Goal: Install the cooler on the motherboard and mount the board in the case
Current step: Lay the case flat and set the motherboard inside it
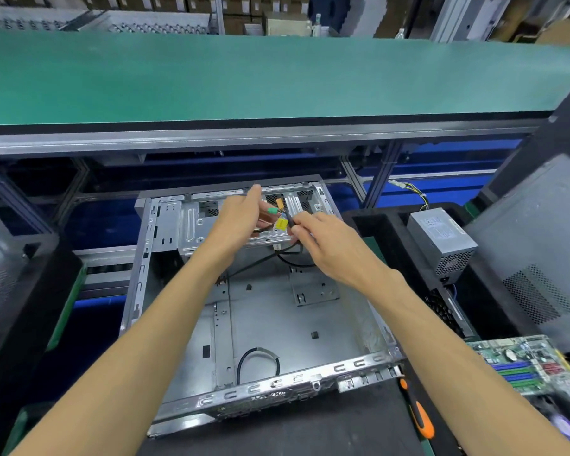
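Dark counter [297, 432], green conveyor [277, 77] beyond. Left hand [241, 215] and right hand [323, 245], each grip clamped on cables [278, 222] with colored connectors, over far end of open case [264, 324]. Motherboard [520, 366] near right, outside case. Power supply [441, 241] far right; orange screwdriver [417, 413] near.
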`<state>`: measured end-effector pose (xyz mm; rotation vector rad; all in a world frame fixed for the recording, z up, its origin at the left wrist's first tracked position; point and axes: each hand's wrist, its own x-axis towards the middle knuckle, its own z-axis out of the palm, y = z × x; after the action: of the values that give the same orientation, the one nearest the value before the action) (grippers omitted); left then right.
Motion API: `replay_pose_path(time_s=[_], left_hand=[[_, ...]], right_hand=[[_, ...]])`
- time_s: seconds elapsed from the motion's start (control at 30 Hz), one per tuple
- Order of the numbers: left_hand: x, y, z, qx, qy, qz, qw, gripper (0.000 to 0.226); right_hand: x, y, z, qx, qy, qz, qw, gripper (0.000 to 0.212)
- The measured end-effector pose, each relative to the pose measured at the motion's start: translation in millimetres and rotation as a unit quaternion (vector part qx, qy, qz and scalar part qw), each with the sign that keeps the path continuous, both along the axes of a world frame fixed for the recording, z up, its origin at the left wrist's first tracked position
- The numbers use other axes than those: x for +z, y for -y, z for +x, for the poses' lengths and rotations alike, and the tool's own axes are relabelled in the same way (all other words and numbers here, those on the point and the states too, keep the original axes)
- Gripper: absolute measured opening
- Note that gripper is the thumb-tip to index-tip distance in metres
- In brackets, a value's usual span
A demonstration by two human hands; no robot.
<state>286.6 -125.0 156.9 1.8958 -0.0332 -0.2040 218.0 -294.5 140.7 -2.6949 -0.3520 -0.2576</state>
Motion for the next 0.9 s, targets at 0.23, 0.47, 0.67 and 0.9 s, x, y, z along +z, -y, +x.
replay_pose_path(time_s=[0.23,0.47,0.67,0.9], left_hand=[[-23.8,-12.1,-27.9,-0.044,0.104,0.119,0.987,0.027],[-38.7,-11.0,-46.0,-0.021,0.18,0.135,0.974,0.023],[-25.2,5.0,-60.6,-0.204,-0.115,-0.102,0.967,0.034],[-25.7,-21.1,-51.6,-0.166,-0.183,-0.078,0.966,0.023]], right_hand=[[-1.1,0.0,2.8,0.023,0.033,-0.028,0.999,0.025],[4.7,-5.8,-6.7,-0.076,0.032,-0.006,0.997,0.021],[3.5,-26.1,-4.7,-0.173,-0.097,0.186,0.962,0.018],[8.2,-26.0,-4.5,-0.161,-0.14,0.366,0.906,0.015]])
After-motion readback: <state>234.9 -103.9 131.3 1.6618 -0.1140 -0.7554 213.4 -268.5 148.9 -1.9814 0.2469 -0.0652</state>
